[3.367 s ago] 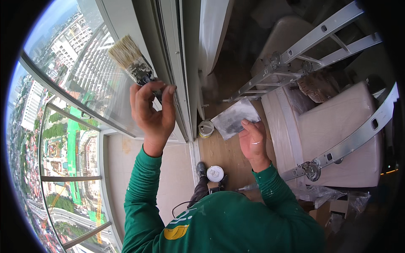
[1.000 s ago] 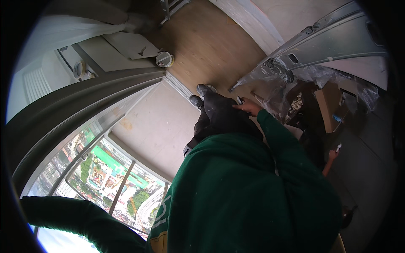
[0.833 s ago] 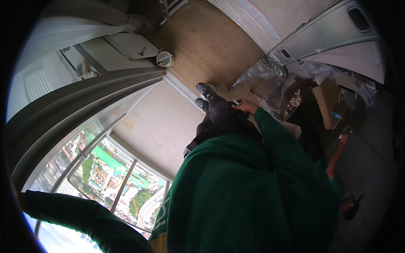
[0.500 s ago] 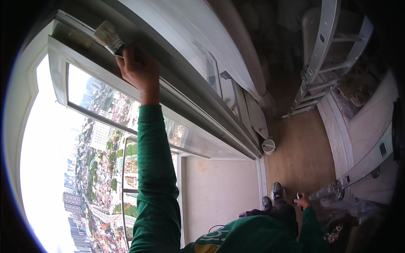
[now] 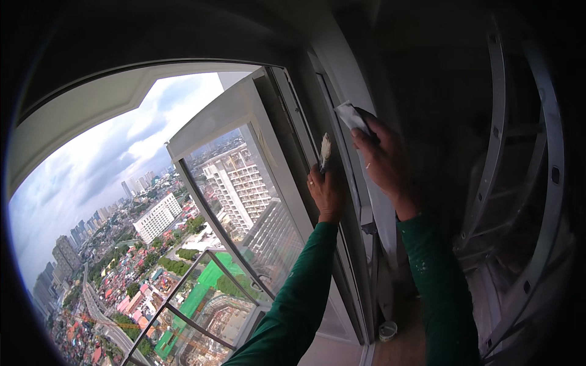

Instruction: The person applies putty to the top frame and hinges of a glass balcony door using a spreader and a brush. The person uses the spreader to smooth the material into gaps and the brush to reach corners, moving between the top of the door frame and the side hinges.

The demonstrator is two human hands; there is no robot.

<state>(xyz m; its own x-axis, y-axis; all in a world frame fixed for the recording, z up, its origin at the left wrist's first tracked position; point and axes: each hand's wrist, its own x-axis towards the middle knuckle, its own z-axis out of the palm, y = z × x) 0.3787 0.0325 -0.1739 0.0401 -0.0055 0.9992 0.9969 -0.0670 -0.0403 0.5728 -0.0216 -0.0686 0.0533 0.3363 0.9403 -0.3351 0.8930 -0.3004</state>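
Note:
My left hand (image 5: 327, 194) is closed around a paintbrush (image 5: 325, 150) with pale bristles pointing up. It is raised in front of the grey door frame (image 5: 297, 116), beside the edge of the open glazed door (image 5: 244, 104). Higher and to the right, my right hand (image 5: 383, 160) grips a flat, pale-bladed scraper (image 5: 352, 116), its blade tilted up and left. Most of the scraper's handle is hidden in my fingers. Whether the bristles touch the frame I cannot tell.
An aluminium ladder (image 5: 497, 131) stands in the dim area to my right. On the floor below is a small white bucket (image 5: 387, 330). A balcony railing (image 5: 201, 329) runs outside at the lower left, with a city far below.
The view has turned and lifted toward the outdoors. My right hand has come up from low beside the ladder to near the frame. My left hand still holds the paintbrush.

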